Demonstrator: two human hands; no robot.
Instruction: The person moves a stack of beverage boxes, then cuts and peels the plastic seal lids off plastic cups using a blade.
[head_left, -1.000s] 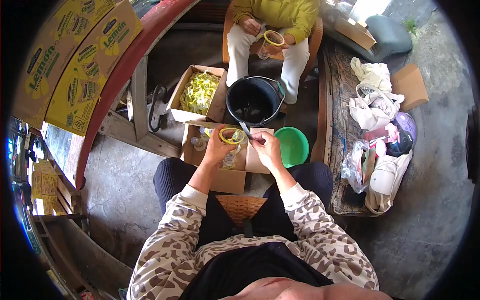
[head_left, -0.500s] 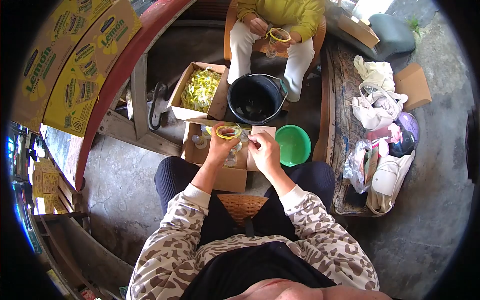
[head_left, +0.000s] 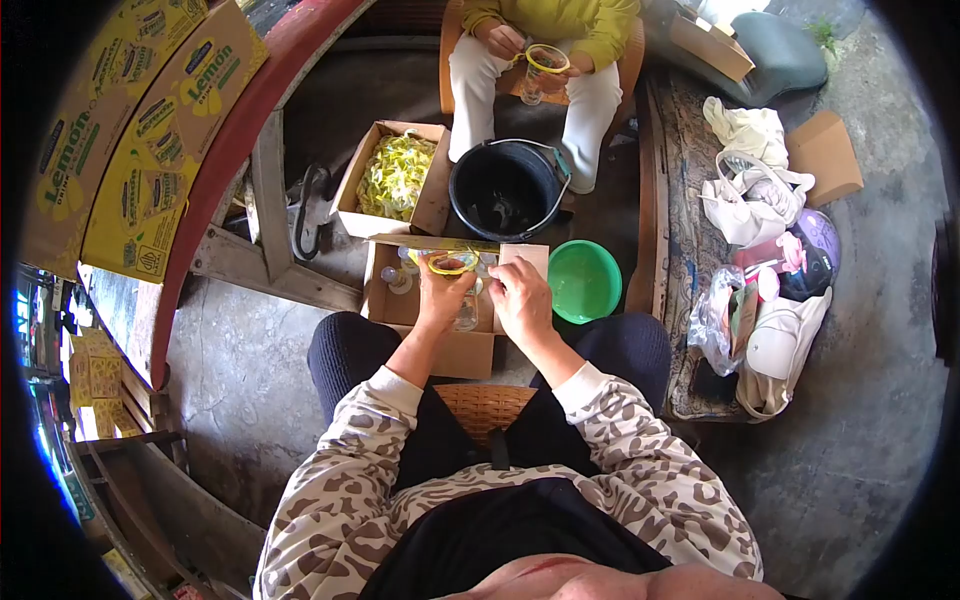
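Note:
My left hand (head_left: 438, 300) is closed around a clear plastic cup (head_left: 467, 319) with a yellow rim, held above an open cardboard box (head_left: 462, 357). Just right of the cup, the fingers of my right hand (head_left: 521, 300) are pinched together; what they hold, if anything, is too small to make out. Inside the box lie other clear plastic cups (head_left: 398, 281), partly hidden by my left hand and the cup.
A box of yellow scraps (head_left: 397, 178), a black bucket (head_left: 507, 193) and a green basin (head_left: 584, 283) stand ahead. Opposite sits a person (head_left: 548, 60) holding a similar yellow-rimmed cup. Bags (head_left: 750, 205) lie on a bench at right; lemon drink cartons (head_left: 150, 140) stand at left.
My right hand has moved slightly left and up beside the cup's rim. My left hand keeps its hold, with the cup a little lower. The whole view has shifted slightly.

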